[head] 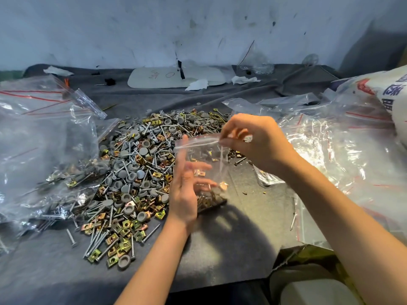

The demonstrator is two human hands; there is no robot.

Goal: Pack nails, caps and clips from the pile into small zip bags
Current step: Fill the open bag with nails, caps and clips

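My right hand (253, 139) pinches the loaded zip bag (202, 155) at its mouth, left hand (184, 194) flat-fingered alongside; pressing the seal closed looks next.

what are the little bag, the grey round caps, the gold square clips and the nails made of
Small clear zip bag: thin glossy plastic film, see-through and creased.
Grey round caps: matte, likely plastic or rubber.
Gold-coloured square clips: stamped sheet metal with an iridescent, probably plated shine.
Long silver nails: bright metal, likely steel.

1 left hand (184, 191), 1 right hand (253, 139) — 1 small zip bag (203, 150), 1 pile (136, 164).
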